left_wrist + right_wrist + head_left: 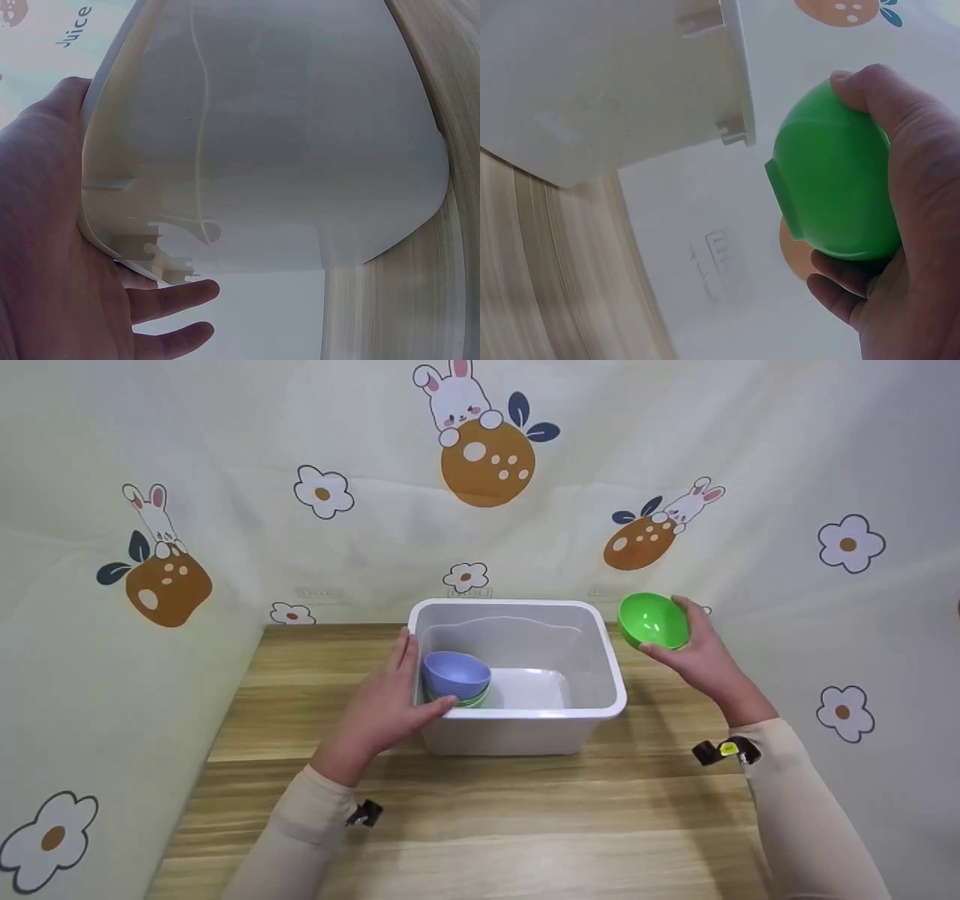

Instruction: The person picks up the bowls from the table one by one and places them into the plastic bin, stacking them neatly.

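My right hand [697, 649] holds a bright green bowl [653, 620] tilted in the air beside the right rim of a white plastic bin [517, 735]. In the right wrist view the thumb lies on the green bowl's [840, 172] rim, with fingers under it and its foot facing the bin. At the bin's front left corner rests my left hand [379, 701], its thumb along the front rim and its fingers on the left side. The left wrist view shows those fingers [176, 300] nearly straight. Inside the bin, a blue bowl [456, 675] sits stacked on green bowls [476, 700].
The bin stands on a wood-grain table [510, 825], near its back edge. Behind and on both sides hangs a pale cloth [360, 547] printed with rabbits, oranges and flowers. Inside the bin, white floor [532, 690] shows right of the stack.
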Available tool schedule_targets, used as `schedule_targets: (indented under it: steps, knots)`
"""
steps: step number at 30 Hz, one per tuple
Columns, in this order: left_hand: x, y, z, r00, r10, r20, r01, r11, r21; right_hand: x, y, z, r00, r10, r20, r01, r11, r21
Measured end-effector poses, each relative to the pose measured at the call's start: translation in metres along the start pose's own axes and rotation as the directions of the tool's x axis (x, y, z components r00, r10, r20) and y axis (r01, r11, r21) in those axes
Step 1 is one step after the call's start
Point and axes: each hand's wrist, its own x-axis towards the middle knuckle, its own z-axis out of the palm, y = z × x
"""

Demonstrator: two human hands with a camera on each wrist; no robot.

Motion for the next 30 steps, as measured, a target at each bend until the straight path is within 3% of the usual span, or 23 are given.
schedule_targets:
  steps: [23,30]
  knots:
    - [-0.001,0.001,-0.001,1.0,0.002,0.011,-0.002,1.0,-0.003,0.006,-0.031,0.006,0.996,0.017,0.086,-0.011,0.997,-0.072]
    - [-0.001,0.0,-0.001,1.0,0.006,0.008,-0.006,1.0,-0.008,0.014,-0.042,0.014,0.991,-0.016,0.135,0.016,1.0,0.001]
